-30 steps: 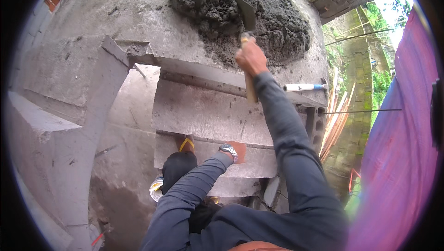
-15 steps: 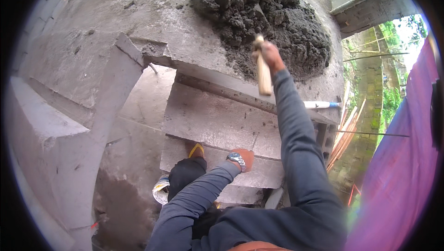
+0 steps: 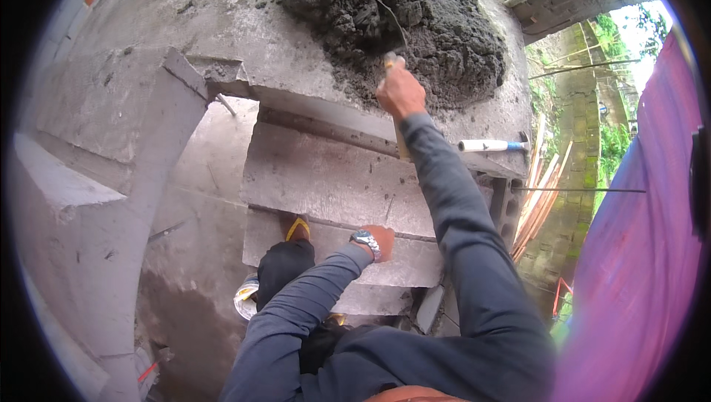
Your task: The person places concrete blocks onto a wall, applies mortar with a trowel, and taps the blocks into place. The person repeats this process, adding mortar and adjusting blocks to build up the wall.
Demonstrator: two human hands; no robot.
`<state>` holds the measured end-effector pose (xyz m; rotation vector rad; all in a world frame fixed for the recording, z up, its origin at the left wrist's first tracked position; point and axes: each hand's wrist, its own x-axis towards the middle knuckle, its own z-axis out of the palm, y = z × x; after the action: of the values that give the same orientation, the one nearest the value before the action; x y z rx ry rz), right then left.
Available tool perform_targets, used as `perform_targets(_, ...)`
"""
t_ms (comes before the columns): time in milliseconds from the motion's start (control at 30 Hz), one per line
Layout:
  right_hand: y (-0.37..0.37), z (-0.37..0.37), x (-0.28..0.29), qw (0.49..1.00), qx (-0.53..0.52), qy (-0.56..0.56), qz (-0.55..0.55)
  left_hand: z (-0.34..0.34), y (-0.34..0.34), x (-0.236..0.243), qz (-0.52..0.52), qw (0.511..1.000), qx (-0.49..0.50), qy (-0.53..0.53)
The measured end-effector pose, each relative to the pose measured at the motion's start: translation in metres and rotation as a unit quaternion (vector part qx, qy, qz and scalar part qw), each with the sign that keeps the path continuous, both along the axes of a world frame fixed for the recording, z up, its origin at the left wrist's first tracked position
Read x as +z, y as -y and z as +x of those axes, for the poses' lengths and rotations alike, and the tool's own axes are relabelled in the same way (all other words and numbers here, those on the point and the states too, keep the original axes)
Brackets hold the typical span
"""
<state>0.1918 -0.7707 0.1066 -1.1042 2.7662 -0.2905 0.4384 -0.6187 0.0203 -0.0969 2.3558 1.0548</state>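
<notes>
My right hand (image 3: 401, 91) grips the wooden handle of a trowel (image 3: 404, 143), its arm stretched out over the raised concrete slab. The trowel's blade (image 3: 392, 15) shows as a thin, bright edge among the dark grey wet mortar (image 3: 463, 50), which lies in a rough heap. Part of the handle is hidden behind my hand and wrist. My left hand (image 3: 382, 242), with a metal watch (image 3: 366, 243) at its wrist, is closed and hangs above the concrete steps (image 3: 333, 180). Nothing sticks out from its curled fingers.
A hammer (image 3: 485, 146) with a white and blue handle lies along the slab's right edge. Hollow blocks (image 3: 507, 206) and wooden strips (image 3: 544, 206) are beyond it. A purple sheet (image 3: 629, 254) hangs at the right. Beside my leg stands a white bucket (image 3: 246, 298).
The view has shifted, so the scene sits slightly higher and further left. My right hand has turned the trowel; its blade now shows edge-on in the mortar. The left hand stays closed.
</notes>
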Motion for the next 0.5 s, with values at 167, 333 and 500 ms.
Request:
perform_targets(167, -0.100, 0.043, 0.017, 0.939, -0.033, 0.292, -0.180, 0.012, 0.020, -0.006, 0.004, 0.999, 0.000, 0.035)
perform_targets(333, -0.142, 0.067, 0.045, 0.743, -0.203, 0.609, -0.188, 0.016, 0.048, 0.015, -0.011, 0.999, 0.019, 0.031)
perform_targets(500, -0.017, 0.000, 0.007, 0.739, -0.132, 0.614, -0.244, 0.010, 0.037, -0.005, 0.002, 1.000, 0.026, 0.014)
